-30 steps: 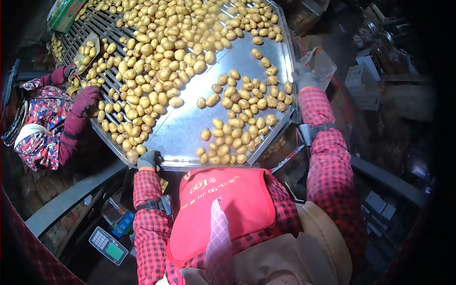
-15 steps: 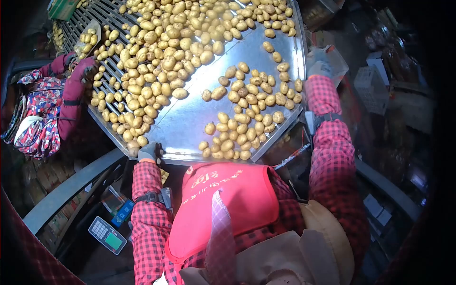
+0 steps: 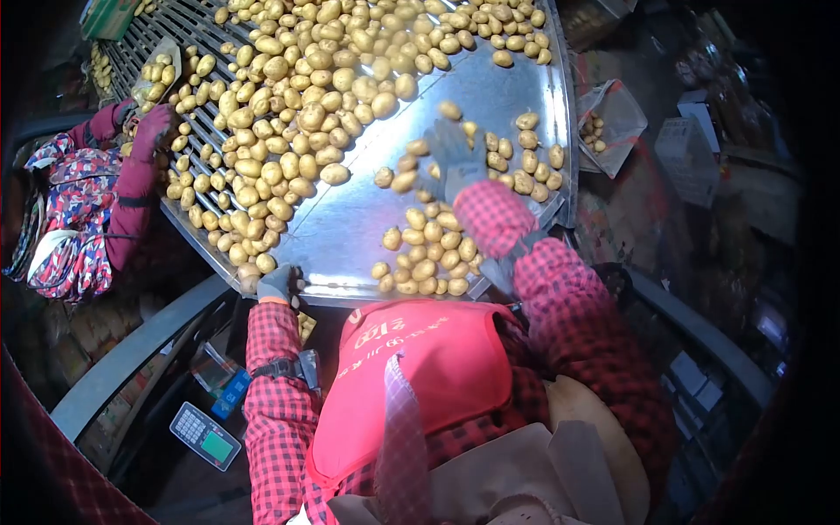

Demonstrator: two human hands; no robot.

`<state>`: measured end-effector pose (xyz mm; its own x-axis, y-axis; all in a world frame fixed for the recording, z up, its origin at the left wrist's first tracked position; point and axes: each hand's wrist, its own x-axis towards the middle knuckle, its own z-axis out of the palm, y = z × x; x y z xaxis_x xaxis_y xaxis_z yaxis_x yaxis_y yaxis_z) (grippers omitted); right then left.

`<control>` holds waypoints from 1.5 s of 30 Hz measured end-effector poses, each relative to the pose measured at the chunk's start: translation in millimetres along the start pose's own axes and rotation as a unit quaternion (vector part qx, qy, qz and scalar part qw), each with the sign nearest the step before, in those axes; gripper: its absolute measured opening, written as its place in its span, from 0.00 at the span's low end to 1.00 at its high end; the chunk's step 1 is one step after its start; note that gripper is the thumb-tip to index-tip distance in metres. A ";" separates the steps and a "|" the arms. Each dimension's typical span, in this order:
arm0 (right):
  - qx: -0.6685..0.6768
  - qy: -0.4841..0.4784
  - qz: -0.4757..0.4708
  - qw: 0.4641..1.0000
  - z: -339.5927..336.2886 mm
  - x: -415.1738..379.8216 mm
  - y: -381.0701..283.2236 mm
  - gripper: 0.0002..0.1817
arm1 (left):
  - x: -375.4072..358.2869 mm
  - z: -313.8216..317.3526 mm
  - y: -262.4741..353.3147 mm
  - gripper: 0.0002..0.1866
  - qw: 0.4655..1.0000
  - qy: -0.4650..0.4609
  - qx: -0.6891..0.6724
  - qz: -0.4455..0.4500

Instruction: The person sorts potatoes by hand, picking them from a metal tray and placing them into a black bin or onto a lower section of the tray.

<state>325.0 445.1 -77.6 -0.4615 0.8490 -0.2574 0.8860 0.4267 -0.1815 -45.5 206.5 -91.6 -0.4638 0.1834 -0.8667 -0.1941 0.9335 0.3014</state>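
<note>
My right hand [image 3: 453, 162], in a grey glove, reaches over the loose potatoes [image 3: 429, 254] on the metal sorting table [image 3: 341, 232]. Its fingers look stretched out but are blurred by motion, with several potatoes touching or close around them. At the table's near left corner, my left hand [image 3: 278, 283], gloved too, is curled on the metal edge beside the potato heap. A large heap of yellow potatoes [image 3: 289, 114] covers the far and left parts of the table, partly over slatted bars [image 3: 188, 52].
On the left a co-worker's gloved hand [image 3: 156, 124] is near a bag of potatoes [image 3: 159, 74]. An open bag [image 3: 617, 122] with potatoes stands right of the table. A scale display [image 3: 204, 435] sits low left, and a curved metal rail [image 3: 140, 354] runs past my left arm.
My right hand has moved left from the bag beyond the table's right edge onto the loose potatoes, some of which have shifted. The bag is uncovered now. My left hand stays put.
</note>
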 end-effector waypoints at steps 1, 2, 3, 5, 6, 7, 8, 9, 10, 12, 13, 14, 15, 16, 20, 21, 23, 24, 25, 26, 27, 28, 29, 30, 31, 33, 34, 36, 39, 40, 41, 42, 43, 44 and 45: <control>-0.001 -0.046 -0.020 0.999 -10.7 -15.2 -9.9 0.45 | -0.4 1.1 1.0 0.13 1.000 0.000 -0.002 -0.007; -0.001 -0.091 -0.040 0.995 -21.5 -29.3 -17.7 0.43 | -2.7 0.8 3.3 0.14 1.000 0.000 -0.005 -0.013; -0.011 -0.091 -0.081 0.993 -18.3 -47.1 -21.3 0.40 | -3.3 1.1 3.5 0.14 1.000 0.000 -0.007 -0.019; -0.031 -0.088 -0.161 0.983 -9.5 -74.9 -19.6 0.34 | 6.0 1.0 -3.1 0.15 0.999 -0.002 -0.029 -0.018; 0.023 -0.118 -0.149 0.982 -15.7 -77.3 -14.2 0.31 | 9.3 0.3 -4.8 0.15 0.999 -0.002 -0.041 -0.016; 0.078 -0.148 -0.137 0.976 -25.4 -79.6 -6.9 0.28 | 4.4 -0.3 -2.6 0.14 1.000 -0.002 -0.025 -0.007; 0.132 -0.179 -0.125 0.967 -31.3 -82.8 3.6 0.24 | 6.1 -0.6 -3.6 0.14 1.000 -0.008 -0.027 -0.010; 0.147 -0.145 -0.037 0.978 -9.0 -74.7 29.9 0.21 | 10.1 -0.8 -4.7 0.14 0.999 -0.013 -0.030 -0.014; 0.161 -0.110 0.050 0.980 14.5 -69.9 57.0 0.18 | 15.2 -2.5 -7.4 0.14 0.999 -0.018 -0.033 -0.017; 0.012 0.128 -0.002 0.992 17.0 -89.6 81.6 0.18 | 26.5 -9.1 -15.8 0.14 0.999 -0.032 0.010 0.015; 0.004 0.070 0.012 0.997 8.4 -85.6 74.6 0.19 | 10.5 -8.0 -8.6 0.14 0.997 -0.028 0.047 0.053; -0.004 0.011 0.027 1.000 -1.5 -76.5 68.3 0.19 | -5.0 -6.0 0.2 0.14 0.992 -0.023 0.086 0.092; -0.012 -0.046 0.044 0.998 -11.7 -70.6 62.1 0.20 | -16.3 -2.2 9.0 0.14 0.998 -0.021 0.045 0.030; 0.012 -0.074 0.095 0.993 -16.4 -70.4 58.5 0.21 | -12.6 -3.1 7.1 0.14 0.999 -0.031 0.029 0.022; 0.053 -0.109 0.181 0.976 -19.7 -74.1 102.6 0.20 | -4.6 -6.4 5.7 0.15 0.998 -0.053 0.018 0.018; 0.063 -0.108 0.202 0.971 -26.1 -78.7 117.0 0.20 | -8.1 -7.2 5.7 0.15 0.998 -0.053 0.028 0.021; 0.078 -0.106 0.240 0.962 -36.3 -92.0 135.8 0.21 | -15.9 -8.3 6.5 0.15 0.994 -0.052 0.073 0.062; 0.069 -0.116 0.252 0.958 -39.3 -98.8 135.0 0.21 | -16.4 -7.5 6.7 0.16 0.991 -0.052 0.096 0.083; 0.049 -0.134 0.259 0.955 -41.3 -107.5 122.5 0.21 | -10.8 -7.7 5.2 0.16 0.993 -0.064 0.080 0.067; 0.015 -0.155 0.262 0.952 -37.1 -115.0 103.1 0.22 | -2.2 -9.5 3.1 0.16 0.994 -0.076 0.063 0.050; -0.019 -0.177 0.264 0.948 -34.4 -122.6 82.3 0.22 | 2.6 -10.5 1.1 0.16 0.995 -0.086 0.046 0.032; -0.052 -0.198 0.265 0.942 -30.5 -125.8 72.9 0.23 | -3.1 -9.2 2.0 0.16 0.995 -0.078 0.045 0.039; -0.064 -0.179 0.244 0.951 -3.8 -125.5 83.8 0.24 | -11.9 -8.0 4.1 0.16 0.995 -0.070 0.045 0.046; -0.074 -0.159 0.222 0.959 39.7 -123.9 102.4 0.25 | -17.3 -8.2 6.0 0.16 0.996 -0.061 0.047 0.054; -0.083 -0.139 0.202 0.966 63.8 -123.2 112.4 0.26 | -15.1 -8.5 5.1 0.16 0.995 -0.066 0.050 0.051; 0.006 -0.125 0.212 0.969 16.9 -127.3 98.8 0.27 | -15.1 -9.9 3.9 0.17 0.991 -0.073 0.082 0.082; 0.050 -0.117 0.215 0.968 -2.4 -127.7 92.5 0.28 | -16.1 -10.5 4.5 0.17 0.988 -0.076 0.097 0.097; 0.076 -0.030 0.223 0.971 2.2 -121.0 110.9 0.28 | -22.0 -10.5 8.2 0.17 0.991 -0.072 0.079 0.082; 0.114 -0.010 0.241 0.964 7.7 -103.4 119.8 0.31 | -25.0 -8.4 9.6 0.17 0.994 -0.060 0.065 0.069; 0.089 -0.054 0.308 0.946 4.0 -94.7 109.9 0.32 | -25.7 -7.9 10.1 0.17 0.994 -0.055 0.062 0.068; 0.063 -0.097 0.373 0.921 2.9 -84.6 96.5 0.32 | -28.3 -7.1 11.3 0.17 0.996 -0.052 0.051 0.060; 0.037 -0.140 0.435 0.889 2.3 -79.2 86.5 0.33 | -28.8 -6.5 11.1 0.17 0.995 -0.051 0.050 0.065; 0.059 -0.118 0.432 0.892 2.6 -78.3 81.8 0.36 | -28.4 -6.6 10.3 0.17 0.995 -0.049 0.049 0.069; 0.084 -0.102 0.403 0.906 13.2 -78.6 88.6 0.37 | -28.6 -7.1 9.3 0.16 0.995 -0.047 0.048 0.074; 0.108 -0.085 0.373 0.917 13.6 -79.8 88.5 0.38 | -30.5 -6.9 9.0 0.16 0.996 -0.050 0.029 0.070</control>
<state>439.7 410.8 -86.0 0.2541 0.8106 -0.5277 0.9368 -0.3419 -0.0740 -39.1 207.2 -59.7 -0.3933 0.3403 -0.8541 -0.0819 0.9123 0.4012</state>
